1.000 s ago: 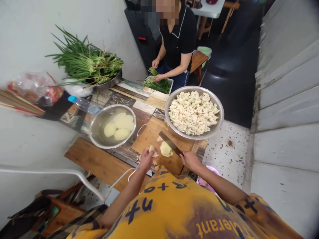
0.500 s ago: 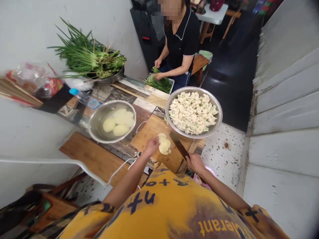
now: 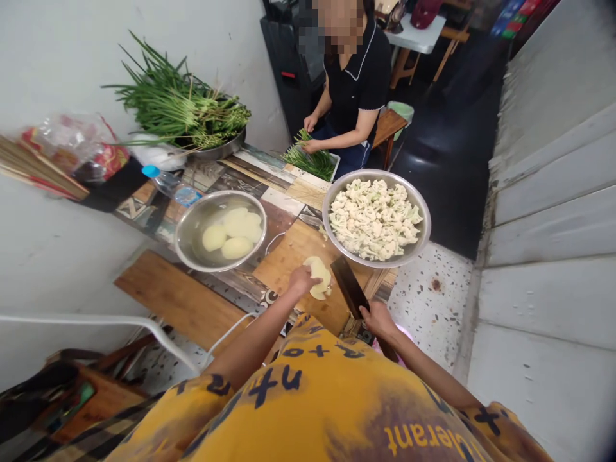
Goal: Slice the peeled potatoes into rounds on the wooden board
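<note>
Pale potato slices (image 3: 318,265) lie overlapped on a wooden cutting board (image 3: 283,250). My left hand (image 3: 301,280) is at their left side, thumb laid over them and the other fingers bent against their edge. In my right hand (image 3: 379,319) is the handle of a cleaver (image 3: 347,285). Its dark, broad blade slants over the right part of the board, apart from the slices. Left of the board stands a metal bowl (image 3: 185,253) with peeled potatoes (image 3: 237,248) in water. A bigger metal basin (image 3: 426,234) of cauliflower florets (image 3: 373,218) stands at the board's far right.
A plastic bottle (image 3: 171,186) lies behind the potato bowl. Greens (image 3: 187,112) fill a pan at the back left. Across the table a person (image 3: 359,83) handles green stalks (image 3: 308,160) over a white container. A wooden bench (image 3: 178,301) is at lower left.
My left hand has shifted right, onto the potato slices. The cleaver has turned a little, showing more of its blade's broad face. The camera view has shifted slightly.
</note>
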`<action>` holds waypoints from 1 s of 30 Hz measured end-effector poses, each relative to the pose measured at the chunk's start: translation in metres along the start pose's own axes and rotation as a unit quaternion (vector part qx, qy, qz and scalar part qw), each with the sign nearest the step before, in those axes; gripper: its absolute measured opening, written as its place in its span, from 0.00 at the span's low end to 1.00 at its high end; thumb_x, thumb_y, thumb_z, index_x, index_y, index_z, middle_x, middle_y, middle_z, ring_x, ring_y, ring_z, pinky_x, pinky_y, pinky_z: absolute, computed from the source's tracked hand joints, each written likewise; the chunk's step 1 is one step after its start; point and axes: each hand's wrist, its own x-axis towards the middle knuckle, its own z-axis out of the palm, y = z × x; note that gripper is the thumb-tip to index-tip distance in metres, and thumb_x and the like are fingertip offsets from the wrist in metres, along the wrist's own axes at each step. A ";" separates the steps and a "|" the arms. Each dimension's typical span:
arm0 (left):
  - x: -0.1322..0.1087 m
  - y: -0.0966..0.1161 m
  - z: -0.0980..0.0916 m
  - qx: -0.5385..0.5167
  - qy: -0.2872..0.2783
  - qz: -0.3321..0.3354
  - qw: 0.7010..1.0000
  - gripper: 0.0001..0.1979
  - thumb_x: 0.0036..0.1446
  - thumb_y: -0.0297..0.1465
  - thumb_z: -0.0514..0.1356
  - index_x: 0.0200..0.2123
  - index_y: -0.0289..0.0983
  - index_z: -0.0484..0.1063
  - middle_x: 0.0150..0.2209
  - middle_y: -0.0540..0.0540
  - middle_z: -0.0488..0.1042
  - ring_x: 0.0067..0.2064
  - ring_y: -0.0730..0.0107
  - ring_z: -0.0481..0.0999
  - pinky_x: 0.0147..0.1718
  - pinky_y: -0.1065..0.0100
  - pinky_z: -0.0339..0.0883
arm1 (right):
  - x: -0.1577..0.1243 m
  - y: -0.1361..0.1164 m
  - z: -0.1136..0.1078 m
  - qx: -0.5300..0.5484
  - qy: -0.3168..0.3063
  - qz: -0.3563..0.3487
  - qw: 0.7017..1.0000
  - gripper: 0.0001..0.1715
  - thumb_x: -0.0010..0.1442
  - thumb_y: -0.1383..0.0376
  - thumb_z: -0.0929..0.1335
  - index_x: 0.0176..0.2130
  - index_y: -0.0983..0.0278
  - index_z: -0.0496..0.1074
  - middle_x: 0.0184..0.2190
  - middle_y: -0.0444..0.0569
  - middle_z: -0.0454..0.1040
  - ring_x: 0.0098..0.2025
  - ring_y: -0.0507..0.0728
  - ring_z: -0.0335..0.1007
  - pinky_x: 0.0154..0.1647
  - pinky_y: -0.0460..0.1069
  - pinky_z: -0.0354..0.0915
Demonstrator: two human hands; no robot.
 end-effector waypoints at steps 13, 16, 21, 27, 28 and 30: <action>-0.021 0.010 0.024 0.069 0.011 0.057 0.996 0.32 0.36 0.30 0.66 0.47 0.38 0.60 0.42 0.44 0.70 0.43 0.59 0.71 0.40 0.65 0.60 | -0.001 0.000 0.011 0.077 -0.037 -0.028 0.996 0.16 0.61 0.64 0.58 0.32 0.68 0.71 0.17 0.46 0.72 0.19 0.51 0.68 0.23 0.42 0.57; -0.020 0.012 0.023 0.066 0.004 0.064 0.996 0.35 0.37 0.30 0.66 0.51 0.39 0.57 0.44 0.44 0.70 0.45 0.58 0.70 0.42 0.63 0.60 | 0.002 0.002 0.011 0.058 -0.011 -0.039 0.998 0.14 0.60 0.65 0.60 0.31 0.68 0.71 0.23 0.51 0.75 0.26 0.53 0.71 0.27 0.43 0.57; -0.019 0.010 0.021 0.025 -0.019 0.085 0.996 0.28 0.39 0.28 0.65 0.47 0.39 0.63 0.46 0.45 0.70 0.47 0.59 0.69 0.46 0.62 0.59 | 0.005 0.003 0.007 0.015 0.008 -0.065 0.998 0.14 0.59 0.65 0.60 0.31 0.68 0.72 0.30 0.55 0.76 0.33 0.56 0.72 0.31 0.45 0.56; -0.023 0.010 0.016 -0.056 0.004 0.105 0.993 0.36 0.38 0.25 0.65 0.54 0.39 0.58 0.47 0.45 0.70 0.48 0.62 0.69 0.46 0.64 0.60 | 0.006 -0.003 -0.001 -0.070 0.015 -0.088 0.994 0.16 0.61 0.65 0.58 0.33 0.68 0.71 0.31 0.56 0.76 0.34 0.56 0.72 0.31 0.45 0.56; -0.024 0.010 0.015 -0.075 0.008 0.111 0.991 0.38 0.38 0.24 0.64 0.55 0.39 0.57 0.48 0.45 0.70 0.48 0.62 0.69 0.47 0.64 0.61 | 0.006 -0.004 -0.002 -0.086 0.016 -0.091 0.992 0.16 0.61 0.65 0.58 0.33 0.68 0.71 0.30 0.56 0.76 0.34 0.56 0.72 0.31 0.45 0.56; -0.023 0.008 0.012 -0.102 0.018 0.124 0.987 0.38 0.37 0.24 0.64 0.55 0.40 0.58 0.49 0.45 0.70 0.50 0.61 0.68 0.49 0.62 0.60 | 0.006 -0.007 -0.004 -0.113 0.025 -0.098 0.988 0.16 0.62 0.65 0.57 0.33 0.67 0.71 0.29 0.56 0.76 0.33 0.56 0.73 0.30 0.45 0.57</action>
